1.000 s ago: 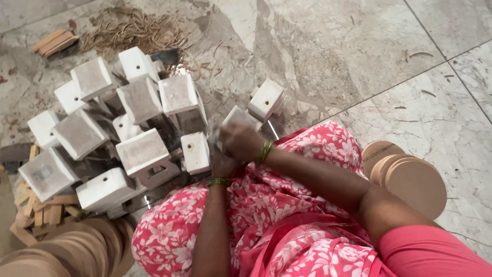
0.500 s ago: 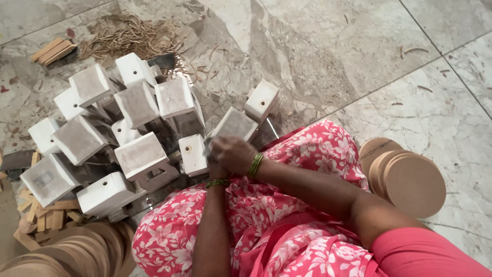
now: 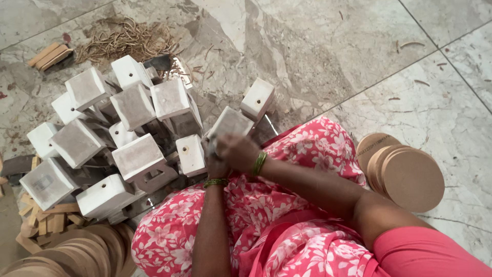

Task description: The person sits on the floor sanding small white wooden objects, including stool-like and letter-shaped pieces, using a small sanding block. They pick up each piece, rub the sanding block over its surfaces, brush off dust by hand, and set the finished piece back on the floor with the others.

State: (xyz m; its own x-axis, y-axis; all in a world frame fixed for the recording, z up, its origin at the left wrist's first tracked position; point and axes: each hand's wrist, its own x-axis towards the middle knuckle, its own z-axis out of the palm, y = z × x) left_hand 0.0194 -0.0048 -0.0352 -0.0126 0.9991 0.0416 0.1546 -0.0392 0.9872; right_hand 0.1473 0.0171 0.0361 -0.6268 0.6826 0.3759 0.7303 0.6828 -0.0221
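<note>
Both my hands meet over my lap on one white-painted wooden box (image 3: 229, 124), tilted with a flat face up. My right hand (image 3: 237, 152) lies across its near edge, blurred, a green bangle on the wrist. My left hand (image 3: 217, 166) grips the box from below, mostly hidden under the right hand. What the right fingers hold against the box is hidden. Another white box (image 3: 191, 154) stands just left of my hands.
A heap of several white boxes (image 3: 133, 105) covers the marble floor to the left; one box (image 3: 258, 98) sits apart behind my hands. Round wooden discs (image 3: 412, 177) are stacked at right, more discs (image 3: 77, 254) and wood strips (image 3: 43, 225) at lower left. Straw (image 3: 125, 41) lies beyond.
The held box has tipped and shifted slightly in my hands; my right hand has slid along its edge. The view has drifted a little.
</note>
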